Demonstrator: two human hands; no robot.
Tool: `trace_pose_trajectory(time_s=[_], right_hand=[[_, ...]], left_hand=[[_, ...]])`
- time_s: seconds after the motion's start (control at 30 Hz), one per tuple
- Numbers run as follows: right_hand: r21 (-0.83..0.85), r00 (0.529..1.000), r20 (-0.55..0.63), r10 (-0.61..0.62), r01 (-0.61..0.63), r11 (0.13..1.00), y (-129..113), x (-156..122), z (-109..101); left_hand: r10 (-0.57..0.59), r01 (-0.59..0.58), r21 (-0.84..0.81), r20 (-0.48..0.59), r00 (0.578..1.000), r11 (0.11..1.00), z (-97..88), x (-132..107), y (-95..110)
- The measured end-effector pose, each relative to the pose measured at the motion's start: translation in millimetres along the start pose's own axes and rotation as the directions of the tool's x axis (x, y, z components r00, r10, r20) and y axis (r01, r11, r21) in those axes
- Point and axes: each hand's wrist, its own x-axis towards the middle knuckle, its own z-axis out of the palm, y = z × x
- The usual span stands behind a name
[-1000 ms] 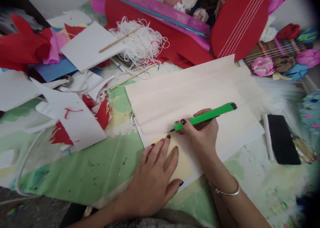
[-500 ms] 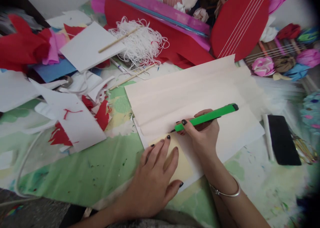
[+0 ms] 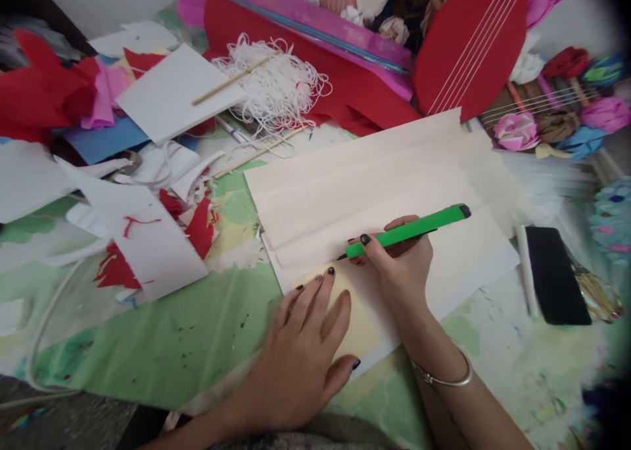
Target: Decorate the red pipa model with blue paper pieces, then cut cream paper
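My right hand (image 3: 401,266) is closed around a green pen (image 3: 409,230), its dark tip pointing left and down at the top edge of a pale yellow piece of card (image 3: 362,325). Flat on that card lies my left hand (image 3: 305,348), fingers spread, with the fingertips near the pen's tip. Beneath both is a large cream sheet of paper (image 3: 355,187), creased and uneven along its far side. A white sheet (image 3: 382,355) shows under the cream one at the near edge. Part of the yellow card is hidden by my left hand.
White card scraps (image 3: 165,240) and red scraps lie to the left. Behind are tangled white string (image 3: 276,82), a wooden stick (image 3: 236,77) and a red guitar-like shape (image 3: 468,49). A black phone (image 3: 557,276) and gold-handled scissors (image 3: 596,292) sit at the right on the stained green-and-white cover.
The whole view has shifted very slightly. Both hands, the pen and the sheets keep nearly the same places relative to each other.
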Motion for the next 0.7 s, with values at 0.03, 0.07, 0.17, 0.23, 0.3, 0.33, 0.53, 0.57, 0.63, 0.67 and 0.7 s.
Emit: trace_pose_trajectory(time_s=[0.03, 0.07, 0.17, 0.23, 0.3, 0.33, 0.53, 0.57, 0.63, 0.67, 0.7], right_hand=[[0.006, 1.000, 0.003, 0.000, 0.000, 1.000, -0.3, -0.2, 0.1], [0.012, 1.000, 0.005, 0.000, 0.000, 1.000, -0.6, -0.4, 0.1], [0.009, 1.000, 0.008, 0.004, -0.004, 1.000, -0.7, -1.1, -0.1], [0.000, 1.000, 0.008, 0.007, -0.007, 1.000, -0.4, -1.3, -0.4], [-0.012, 1.000, 0.008, 0.004, -0.004, 1.000, 0.0, -1.3, -0.5], [-0.019, 1.000, 0.008, 0.000, 0.000, 1.000, 0.2, -1.1, -0.5], [-0.049, 1.000, -0.003, -0.010, 0.010, 0.999, -0.6, -0.5, 0.3], [-0.055, 1.000, -0.005, -0.008, 0.007, 0.998, -0.9, -0.6, 0.6], [-0.064, 1.000, -0.009, -0.006, 0.005, 0.998, -1.1, -1.0, 1.0], [-0.066, 1.000, -0.011, -0.006, 0.005, 0.998, -1.0, -1.2, 1.1], [-0.067, 1.000, -0.011, -0.006, 0.005, 0.998, -0.7, -1.3, 0.9]], left_hand=[[-0.001, 0.001, -0.001, 0.003, 1.000, 1.000, 0.0, 0.3, 0.0], [-0.001, 0.001, -0.003, 0.006, 1.000, 1.000, 0.1, 0.6, -0.1], [-0.001, 0.001, -0.004, 0.002, 1.000, 1.000, 0.6, 1.3, -0.2], [0.001, -0.001, 0.000, -0.004, 1.000, 1.000, 1.0, 1.3, -0.3], [-0.001, 0.001, 0.006, -0.009, 1.000, 1.000, 1.2, 1.1, -0.4], [-0.001, 0.002, 0.008, -0.012, 1.000, 1.000, 1.3, 1.1, -0.4], [0.000, 0.000, -0.006, -0.002, 1.000, 1.000, 1.3, 1.0, 0.0], [0.000, 0.000, -0.007, -0.002, 1.000, 1.000, 1.1, 0.9, 0.1], [-0.003, 0.003, -0.004, -0.002, 1.000, 1.000, 0.8, 0.9, 0.2], [-0.001, 0.001, -0.002, -0.002, 1.000, 1.000, 0.7, 0.9, 0.1], [0.003, -0.003, 0.001, -0.001, 1.000, 1.000, 0.5, 0.9, 0.0]])
